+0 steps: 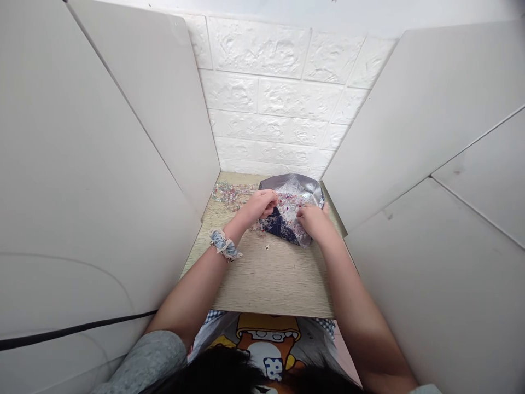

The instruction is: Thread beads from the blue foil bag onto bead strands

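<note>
A silver-lined bag with a dark blue patterned outside (279, 223) lies at the back of the small table. Many small pink, red and clear beads (290, 209) are spread across it. My left hand (262, 203) is over the bag's left edge, fingers pinched together; whatever is between them is too small to tell. Over the bag's right side, my right hand (314, 220) has its fingertips closed among the beads, and what it pinches is hidden. Strings of pastel beads (232, 192) lie to the left, running toward my left hand.
A tiny metallic piece (267, 247) lies on the wooden tabletop (274, 282) in front of the bag. Pale panels stand close on the left (164, 109) and right (381, 137). A white brick-textured wall (279, 98) closes off the back.
</note>
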`<action>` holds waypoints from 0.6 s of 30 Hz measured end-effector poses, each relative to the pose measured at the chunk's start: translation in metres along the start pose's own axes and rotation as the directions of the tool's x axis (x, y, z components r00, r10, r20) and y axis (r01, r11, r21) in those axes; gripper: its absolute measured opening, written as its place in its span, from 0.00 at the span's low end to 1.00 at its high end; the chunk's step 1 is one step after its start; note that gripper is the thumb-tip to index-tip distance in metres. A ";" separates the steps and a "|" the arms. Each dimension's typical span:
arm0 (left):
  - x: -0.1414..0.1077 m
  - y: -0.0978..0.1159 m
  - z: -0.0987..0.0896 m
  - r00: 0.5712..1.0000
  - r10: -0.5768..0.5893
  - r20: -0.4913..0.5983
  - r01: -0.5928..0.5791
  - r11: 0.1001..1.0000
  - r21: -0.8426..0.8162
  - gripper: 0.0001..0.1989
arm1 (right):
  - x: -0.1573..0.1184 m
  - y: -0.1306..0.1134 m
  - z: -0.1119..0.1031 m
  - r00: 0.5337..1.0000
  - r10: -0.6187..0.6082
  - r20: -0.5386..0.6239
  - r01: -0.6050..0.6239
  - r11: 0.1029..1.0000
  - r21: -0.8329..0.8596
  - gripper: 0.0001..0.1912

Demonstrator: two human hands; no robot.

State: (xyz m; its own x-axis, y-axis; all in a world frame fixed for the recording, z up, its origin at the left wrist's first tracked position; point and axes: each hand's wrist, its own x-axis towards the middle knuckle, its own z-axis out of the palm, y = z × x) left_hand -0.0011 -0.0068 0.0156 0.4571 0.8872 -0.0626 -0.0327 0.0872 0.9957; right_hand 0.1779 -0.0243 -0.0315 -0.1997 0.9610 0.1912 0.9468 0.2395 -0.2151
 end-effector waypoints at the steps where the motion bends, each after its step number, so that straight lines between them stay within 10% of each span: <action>1: 0.000 0.000 0.000 1.000 -0.007 0.007 0.007 1.000 0.013 0.06 | 0.000 0.000 0.001 1.000 0.003 0.004 -0.003 1.000 0.001 0.09; 13: -0.002 0.000 0.005 0.998 0.032 -0.049 -0.009 0.911 0.413 0.11 | 0.001 -0.010 -0.007 0.986 0.092 0.137 -0.086 0.995 -0.050 0.09; 18: 0.004 -0.008 0.001 0.996 0.071 -0.046 -0.038 0.864 0.502 0.15 | 0.003 -0.018 -0.014 0.996 0.082 -0.034 -0.073 0.974 0.215 0.08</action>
State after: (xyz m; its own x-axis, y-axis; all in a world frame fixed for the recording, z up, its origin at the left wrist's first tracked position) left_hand 0.0020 -0.0049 0.0072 0.4121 0.9111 0.0051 0.4001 -0.1860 0.8974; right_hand 0.1637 -0.0281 -0.0140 -0.1125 0.9723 0.2049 0.8824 0.1925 -0.4292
